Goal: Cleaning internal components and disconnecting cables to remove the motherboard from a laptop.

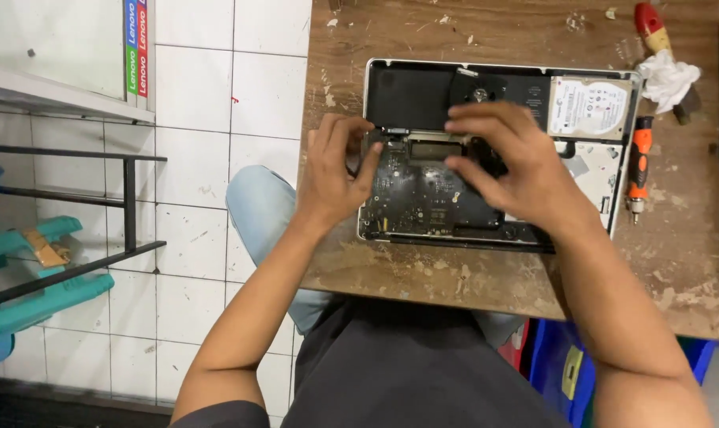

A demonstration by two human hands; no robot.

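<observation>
An opened laptop base (pixel 391 79) lies bottom-up on a worn wooden table (pixel 423 273), its dark circuit board (pixel 419 190), fan and silver hard drive (pixel 588 107) exposed. My left hand (pixel 336 170) rests at the board's left edge, thumb and fingers pinching the board's upper left corner. My right hand (pixel 510 158) lies across the middle of the board, fingers spread and pressing near the fan. Whether the board is lifted off the case I cannot tell.
An orange screwdriver (pixel 638 162) lies right of the laptop. A red-handled tool (pixel 651 25) and a crumpled white cloth (pixel 667 79) sit at the back right. Left of the table are white floor tiles (pixel 193 95), a black metal frame (pixel 130 202) and teal plastic furniture (pixel 42 293).
</observation>
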